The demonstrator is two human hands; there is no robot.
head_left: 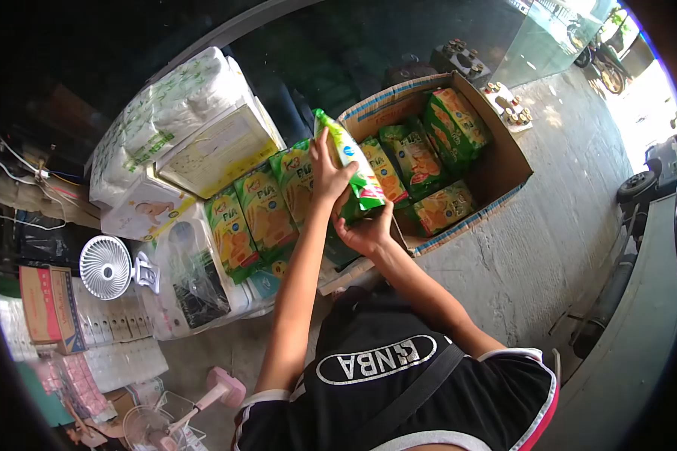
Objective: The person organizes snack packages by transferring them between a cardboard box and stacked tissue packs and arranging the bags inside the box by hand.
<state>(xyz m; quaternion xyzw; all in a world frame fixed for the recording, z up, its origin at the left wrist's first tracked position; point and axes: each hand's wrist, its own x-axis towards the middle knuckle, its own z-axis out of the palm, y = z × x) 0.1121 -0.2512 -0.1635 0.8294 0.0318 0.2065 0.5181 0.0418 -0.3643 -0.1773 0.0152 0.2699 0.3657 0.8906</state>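
A green and white snack packet point(353, 161) is held between my two hands, tilted on its edge. My left hand point(329, 171) grips its side near the middle, and my right hand point(370, 227) is closed on its lower end. Just left of it, several green packets point(259, 210) stand side by side in a row. On the right, an open cardboard box point(504, 161) holds several similar green packets point(411, 154), some upright and one lower down near the front wall.
White wrapped packs point(177, 101) and a baby-picture carton point(139, 207) are stacked at the left. A white fan point(107, 267) stands beside them, with a pink fan point(222, 387) below. Small bottles point(508, 105) sit beyond the box. A metal surface point(632, 331) borders the right.
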